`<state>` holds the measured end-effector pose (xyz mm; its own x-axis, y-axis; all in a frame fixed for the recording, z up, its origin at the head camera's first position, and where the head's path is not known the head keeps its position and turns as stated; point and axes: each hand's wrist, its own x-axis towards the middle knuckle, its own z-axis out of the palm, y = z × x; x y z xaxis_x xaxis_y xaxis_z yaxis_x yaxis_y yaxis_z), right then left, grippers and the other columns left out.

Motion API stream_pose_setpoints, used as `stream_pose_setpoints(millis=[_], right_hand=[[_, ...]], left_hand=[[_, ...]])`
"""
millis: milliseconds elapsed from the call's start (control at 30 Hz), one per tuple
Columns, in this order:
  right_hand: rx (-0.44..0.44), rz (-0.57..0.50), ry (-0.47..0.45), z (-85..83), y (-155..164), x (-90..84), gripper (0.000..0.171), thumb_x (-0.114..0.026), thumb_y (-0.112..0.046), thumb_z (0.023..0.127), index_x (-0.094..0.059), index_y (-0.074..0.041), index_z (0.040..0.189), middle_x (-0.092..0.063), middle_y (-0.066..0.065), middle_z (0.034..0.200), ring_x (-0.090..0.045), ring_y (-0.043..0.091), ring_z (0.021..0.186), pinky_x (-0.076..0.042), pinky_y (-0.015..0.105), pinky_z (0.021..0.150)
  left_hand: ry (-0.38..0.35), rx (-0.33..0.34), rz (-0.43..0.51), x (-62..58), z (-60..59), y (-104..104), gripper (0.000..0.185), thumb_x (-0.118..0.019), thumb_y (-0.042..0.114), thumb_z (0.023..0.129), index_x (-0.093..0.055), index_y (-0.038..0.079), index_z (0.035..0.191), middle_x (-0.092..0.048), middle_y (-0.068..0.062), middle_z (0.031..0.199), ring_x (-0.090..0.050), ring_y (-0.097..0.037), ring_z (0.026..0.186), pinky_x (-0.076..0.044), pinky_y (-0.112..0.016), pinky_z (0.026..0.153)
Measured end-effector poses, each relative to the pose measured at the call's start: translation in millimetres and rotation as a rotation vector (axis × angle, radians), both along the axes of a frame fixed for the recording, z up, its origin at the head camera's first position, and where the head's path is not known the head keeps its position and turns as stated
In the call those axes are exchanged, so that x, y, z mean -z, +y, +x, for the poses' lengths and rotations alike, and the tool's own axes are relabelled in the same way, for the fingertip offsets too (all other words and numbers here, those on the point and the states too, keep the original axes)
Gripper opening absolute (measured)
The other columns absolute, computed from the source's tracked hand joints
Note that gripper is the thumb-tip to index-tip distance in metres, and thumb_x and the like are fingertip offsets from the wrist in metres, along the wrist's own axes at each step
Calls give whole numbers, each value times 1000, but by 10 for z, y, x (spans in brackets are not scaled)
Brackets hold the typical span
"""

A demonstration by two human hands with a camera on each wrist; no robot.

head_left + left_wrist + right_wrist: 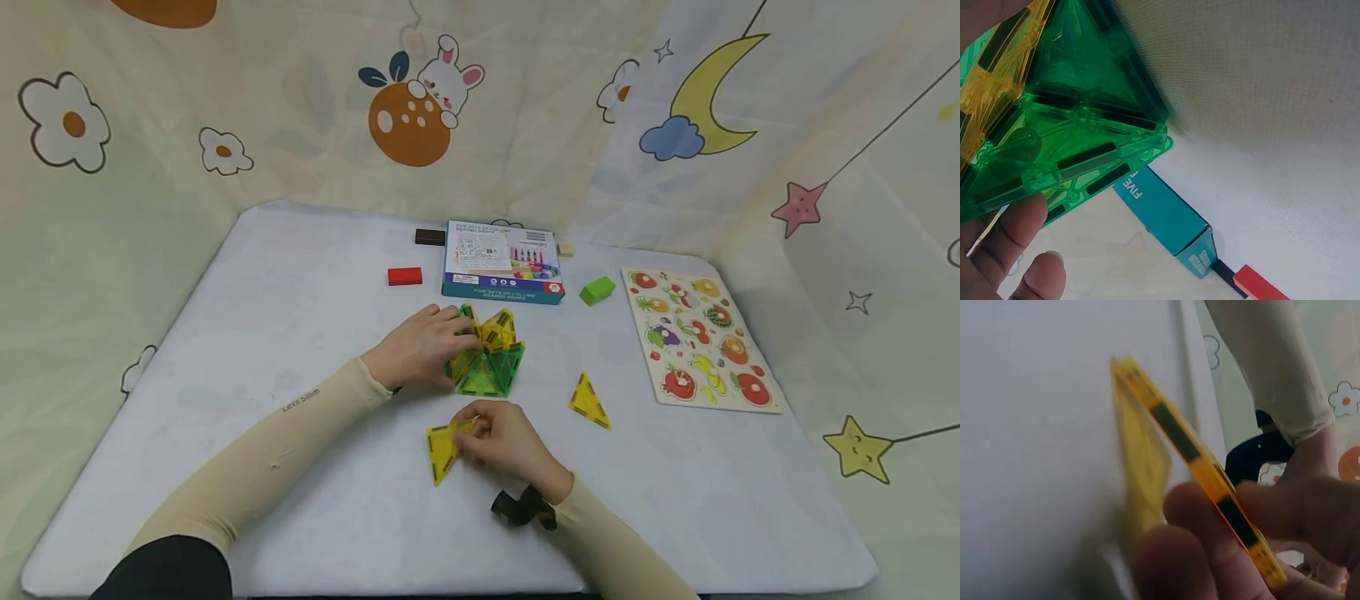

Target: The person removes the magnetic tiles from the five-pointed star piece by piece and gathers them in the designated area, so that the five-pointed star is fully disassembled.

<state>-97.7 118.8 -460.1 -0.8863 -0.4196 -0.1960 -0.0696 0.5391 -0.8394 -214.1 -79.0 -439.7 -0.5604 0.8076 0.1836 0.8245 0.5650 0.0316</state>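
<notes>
In the head view, my left hand point(426, 346) grips the left side of a built shape of green and yellow triangular magnetic tiles point(489, 377). Green tiles form its near side, with yellow ones standing at the top. The left wrist view shows fingers point(1017, 230) along the edge of a green tile point(1079, 69). Closer to the body, my right hand point(517, 446) pinches a yellow triangular magnetic tile point(441, 450) between thumb and fingers. That tile point(1175, 434) appears edge-on and tilted in the right wrist view. Another yellow triangular tile point(589, 402) lies to the right.
Behind the built shape lies a flat teal-edged box point(502, 262). Around it are a red block point(405, 277), a black block point(430, 237), a green block point(597, 291) and a small pale block point(566, 249). A fruit-picture board point(701, 342) rests on the table's right side.
</notes>
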Motion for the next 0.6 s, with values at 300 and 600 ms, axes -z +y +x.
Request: stream_pose_setpoints(millis=[300, 600], right_hand=[[-219, 110, 79, 50, -159, 31, 14, -81, -15, 89, -76, -12, 102, -64, -7, 68, -48, -1, 55, -39, 17, 55], [-184, 201, 145, 68, -251, 50, 18, -81, -13, 87, -70, -14, 102, -59, -10, 66, -51, -1, 56, -44, 19, 57]], left_hand=[[14, 13, 10, 18, -5, -1, 67, -95, 49, 70, -70, 25, 127, -69, 0, 128, -60, -23, 114, -50, -41, 99], [4, 1, 3, 8, 5, 5, 66, -95, 48, 69, -70, 26, 126, -70, 2, 125, -60, -21, 114, -50, -41, 99]])
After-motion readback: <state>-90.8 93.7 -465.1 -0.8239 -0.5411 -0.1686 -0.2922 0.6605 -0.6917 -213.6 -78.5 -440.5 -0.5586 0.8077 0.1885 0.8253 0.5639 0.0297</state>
